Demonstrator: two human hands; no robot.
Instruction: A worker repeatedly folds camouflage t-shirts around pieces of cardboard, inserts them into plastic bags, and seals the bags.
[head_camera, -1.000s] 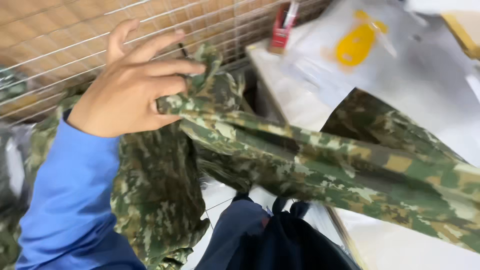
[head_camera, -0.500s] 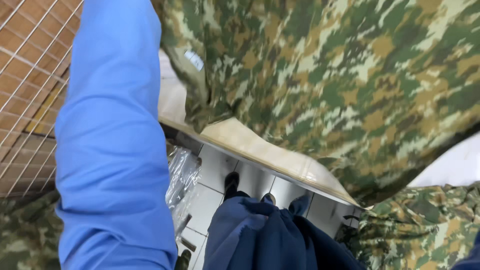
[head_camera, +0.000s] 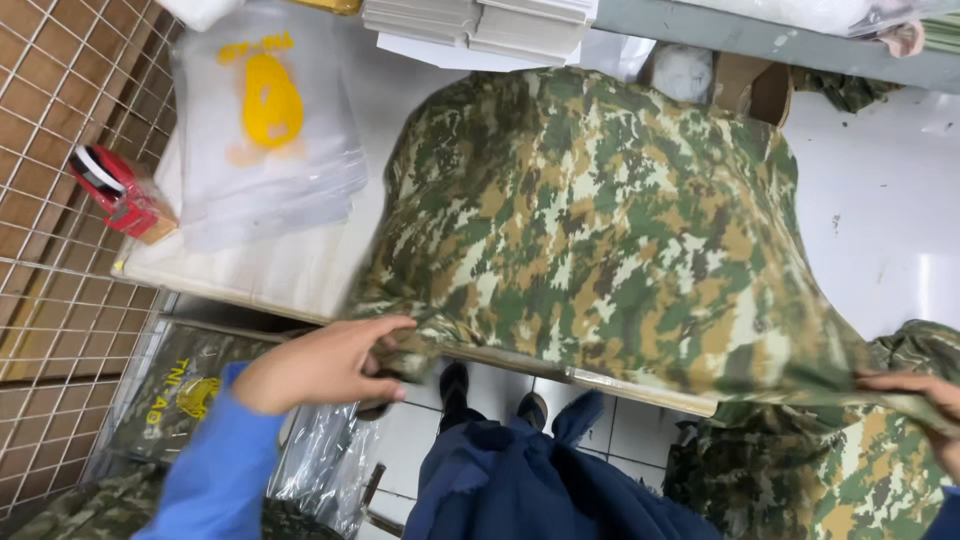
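Note:
A camouflage garment (head_camera: 600, 220) in green, tan and cream lies spread over a white table (head_camera: 880, 200). My left hand (head_camera: 325, 365) grips its near left edge at the table's front. At the far right my right hand (head_camera: 915, 395) pinches the garment's other near corner, and only its fingers show. The cloth is pulled taut between the two hands. Both my sleeves are blue.
A stack of clear plastic bags (head_camera: 265, 140) with a yellow print lies at the table's left. A red tape dispenser (head_camera: 115, 190) sits by the wire grid wall (head_camera: 50, 120). White boxes (head_camera: 480, 20) stand at the back. More camouflage cloth (head_camera: 850, 480) hangs at lower right.
The view has swung from the wire grid to the table top. The garment, held up in the air before, now lies spread flat on the table with both hands on its near edge.

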